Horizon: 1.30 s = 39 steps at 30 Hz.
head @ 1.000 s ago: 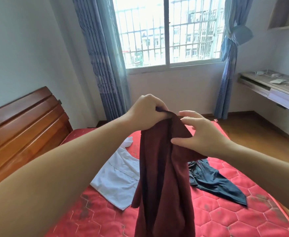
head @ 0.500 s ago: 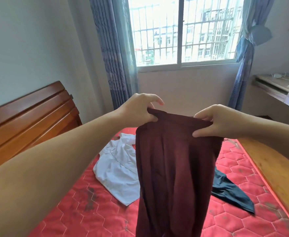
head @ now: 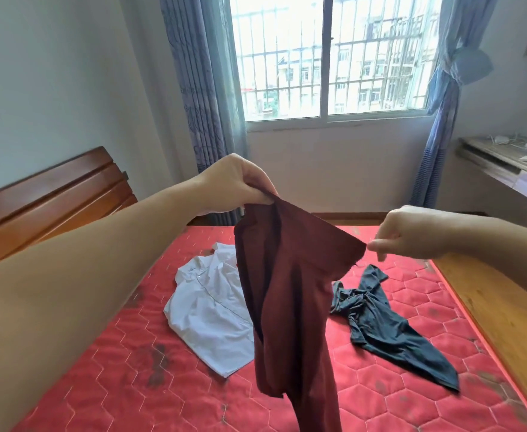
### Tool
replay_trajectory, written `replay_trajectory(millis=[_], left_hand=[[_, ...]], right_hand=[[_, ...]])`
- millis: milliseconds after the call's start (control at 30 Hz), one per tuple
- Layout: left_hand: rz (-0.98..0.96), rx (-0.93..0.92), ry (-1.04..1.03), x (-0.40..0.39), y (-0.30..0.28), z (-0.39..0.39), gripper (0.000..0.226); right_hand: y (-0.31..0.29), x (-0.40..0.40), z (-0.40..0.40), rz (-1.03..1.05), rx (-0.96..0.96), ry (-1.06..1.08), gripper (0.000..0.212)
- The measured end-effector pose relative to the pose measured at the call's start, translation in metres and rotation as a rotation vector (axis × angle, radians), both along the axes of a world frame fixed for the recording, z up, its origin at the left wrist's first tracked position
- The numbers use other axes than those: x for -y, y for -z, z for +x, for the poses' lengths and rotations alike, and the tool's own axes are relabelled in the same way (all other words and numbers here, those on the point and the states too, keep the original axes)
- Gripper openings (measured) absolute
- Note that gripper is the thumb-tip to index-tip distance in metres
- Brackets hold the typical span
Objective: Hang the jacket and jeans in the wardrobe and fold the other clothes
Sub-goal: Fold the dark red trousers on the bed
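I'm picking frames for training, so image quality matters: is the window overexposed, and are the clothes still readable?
Head view: the barred window is blown out to near white; the maroon garment, white shirt and dark crumpled garment on the red quilted mattress stay evenly lit and readable; wide-angle bending shows at the edges.

Counting three garments: one maroon garment [head: 290,294] hanging in the air, one white shirt [head: 206,304] lying on the mattress, one dark garment [head: 387,325] lying crumpled beside it. Showing two hands: left hand [head: 240,185] and right hand [head: 412,233], both gripping the maroon piece. Seeing one red mattress [head: 106,385], one wooden headboard [head: 46,198], two curtains [head: 206,98], one window [head: 330,54], one desk [head: 505,165].
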<state>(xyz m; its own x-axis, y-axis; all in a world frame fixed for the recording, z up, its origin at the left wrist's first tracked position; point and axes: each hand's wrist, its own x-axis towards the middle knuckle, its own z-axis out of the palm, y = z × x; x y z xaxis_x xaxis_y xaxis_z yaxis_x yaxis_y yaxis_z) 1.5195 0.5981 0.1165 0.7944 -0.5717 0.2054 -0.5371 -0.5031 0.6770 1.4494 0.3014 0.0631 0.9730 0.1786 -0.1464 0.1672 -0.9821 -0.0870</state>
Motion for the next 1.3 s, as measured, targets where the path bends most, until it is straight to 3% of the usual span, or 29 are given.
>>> replay_trajectory(millis=[100, 167, 233, 300, 433, 533, 633, 700, 767, 833, 933, 1000, 1100, 1167, 1300], left_hand=[[-0.046, 0.025, 0.006, 0.010, 0.000, -0.001, 0.016], [-0.040, 0.077, 0.015, 0.021, 0.000, -0.002, 0.014], [-0.031, 0.132, 0.001, 0.028, -0.001, -0.001, 0.014], [-0.036, 0.181, -0.037, 0.027, -0.001, 0.002, 0.015], [-0.119, 0.190, -0.187, 0.019, 0.002, 0.009, 0.012], [-0.146, 0.189, -0.225, 0.019, 0.002, 0.010, 0.014], [-0.110, 0.213, -0.222, 0.020, 0.000, 0.008, 0.017], [-0.109, 0.203, -0.214, 0.019, 0.000, 0.009, 0.014], [-0.107, 0.202, -0.212, 0.020, 0.001, 0.010, 0.012], [-0.099, 0.207, -0.212, 0.023, 0.001, 0.010, 0.016], [-0.080, 0.210, -0.200, 0.022, -0.002, 0.011, 0.021], [-0.037, 0.225, -0.183, 0.015, -0.003, 0.012, 0.020], [-0.009, 0.214, -0.177, 0.000, 0.000, 0.013, 0.012], [-0.017, 0.196, -0.181, -0.008, 0.004, 0.015, 0.008], [0.023, 0.236, -0.144, -0.015, 0.009, 0.018, 0.006]], right_hand=[[0.005, -0.018, 0.004, 0.502, 0.183, -0.016, 0.029], [0.006, -0.050, 0.005, 0.862, 0.045, 0.020, 0.061], [0.010, -0.080, 0.004, 0.933, -0.017, 0.025, 0.066], [0.013, -0.096, 0.002, 0.959, 0.098, 0.079, 0.063], [0.017, -0.102, 0.001, 0.761, 0.449, 0.165, 0.040], [0.022, -0.097, 0.002, 0.682, 0.478, 0.177, 0.016], [0.023, -0.087, 0.004, 0.402, 0.447, 0.195, 0.012], [0.020, -0.087, 0.003, 0.541, 0.583, 0.076, 0.018], [0.013, -0.096, -0.002, 0.758, 0.713, -0.208, 0.015], [0.011, -0.103, -0.007, 0.548, 0.679, -0.420, 0.009], [0.011, -0.101, -0.012, -0.095, 0.481, -0.433, 0.018], [0.007, -0.092, -0.012, -0.265, 0.471, -0.467, 0.030], [-0.012, -0.076, -0.020, -0.211, 0.459, -0.468, 0.050], [-0.023, -0.056, -0.019, -0.110, 0.339, -0.381, 0.054], [-0.028, -0.024, -0.006, 0.207, 0.429, -0.294, 0.027]])
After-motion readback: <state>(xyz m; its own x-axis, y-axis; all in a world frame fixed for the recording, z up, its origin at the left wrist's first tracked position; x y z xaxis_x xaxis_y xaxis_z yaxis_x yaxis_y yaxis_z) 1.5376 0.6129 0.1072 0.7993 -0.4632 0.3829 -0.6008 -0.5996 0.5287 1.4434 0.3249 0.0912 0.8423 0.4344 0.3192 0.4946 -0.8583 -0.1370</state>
